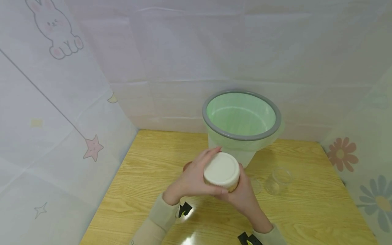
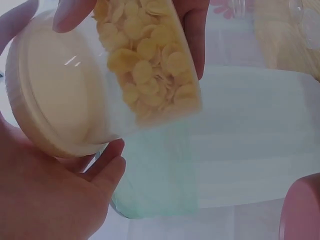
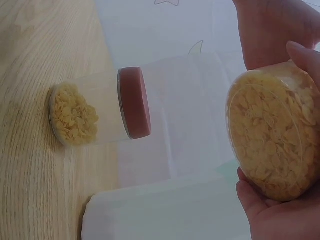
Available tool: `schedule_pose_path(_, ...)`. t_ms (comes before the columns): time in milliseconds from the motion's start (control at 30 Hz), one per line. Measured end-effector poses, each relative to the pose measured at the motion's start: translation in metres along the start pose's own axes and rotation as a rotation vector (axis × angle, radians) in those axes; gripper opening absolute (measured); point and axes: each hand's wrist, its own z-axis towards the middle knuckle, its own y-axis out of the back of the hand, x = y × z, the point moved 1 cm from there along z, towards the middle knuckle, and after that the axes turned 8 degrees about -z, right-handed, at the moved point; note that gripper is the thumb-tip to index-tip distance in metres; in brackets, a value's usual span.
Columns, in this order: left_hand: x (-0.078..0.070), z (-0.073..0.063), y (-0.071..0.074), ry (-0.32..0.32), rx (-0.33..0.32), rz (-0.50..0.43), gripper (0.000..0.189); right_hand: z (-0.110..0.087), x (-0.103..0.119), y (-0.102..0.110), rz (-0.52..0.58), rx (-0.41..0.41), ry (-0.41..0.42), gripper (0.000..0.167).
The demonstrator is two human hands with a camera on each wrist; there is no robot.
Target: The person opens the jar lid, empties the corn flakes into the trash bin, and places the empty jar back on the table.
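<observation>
Both hands hold a clear jar of yellow flakes [image 2: 150, 65] above the table, in front of the bin. My left hand [image 1: 194, 177] grips the white lid [image 1: 222, 168], its fingers and thumb spread round the rim. Lower down, my right hand [image 1: 245, 195] is wrapped round the jar's body. The lid sits on the jar. In the right wrist view the jar's round base [image 3: 272, 135] faces the camera, with flakes packed against it. A second jar of flakes [image 3: 75, 115] with a brownish-red lid [image 3: 134, 102] stands on the table, mostly hidden behind my left hand in the head view.
Behind the hands stands a pale green bin [image 1: 242, 112] with a grey rim [image 1: 278, 117]. To the right are a clear container [image 1: 277, 182] and a flat clear piece [image 1: 256, 185] on the wooden table [image 1: 309, 207]. Patterned sheets [image 1: 183, 51] hang at the back and sides.
</observation>
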Motion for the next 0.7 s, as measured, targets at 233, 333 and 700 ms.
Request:
schedule_pose_path(233,-0.003,0.002,0.004,-0.031,-0.105,-0.029,0.118,-0.001,-0.002,0.0,0.018,0.027,-0.018,0.099)
schedule_pose_path(333,-0.003,0.003,0.007,-0.095,-0.17,-0.083,0.117,-0.001,-0.002,0.001,0.031,0.027,-0.023,0.102)
schedule_pose_path(700,-0.002,0.002,0.011,-0.154,-0.233,-0.089,0.106,0.001,0.0,0.005,0.033,0.011,-0.03,0.101)
